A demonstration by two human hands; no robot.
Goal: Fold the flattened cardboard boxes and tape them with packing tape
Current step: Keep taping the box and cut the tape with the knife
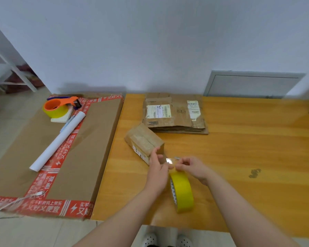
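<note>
Yellow packing tape roll stands on edge near the front of the wooden table, just below both hands. A glossy clear strip runs from it toward the small folded box. The left hand pinches the strip's free end by the box's near corner. The right hand curls its fingers on the strip close to the roll.

For a good seal, I would hold the strip taut and flat, centre it over the flap seam, and press outward from the box before tearing.

Behind lies a stack of flattened cardboard boxes. To the left, a large taped carton carries an orange tape dispenser and a white paper roll.

Whether the tape roll rests on the table or hangs is unclear. The strip's edges blur, and the box's far side is hidden.
</note>
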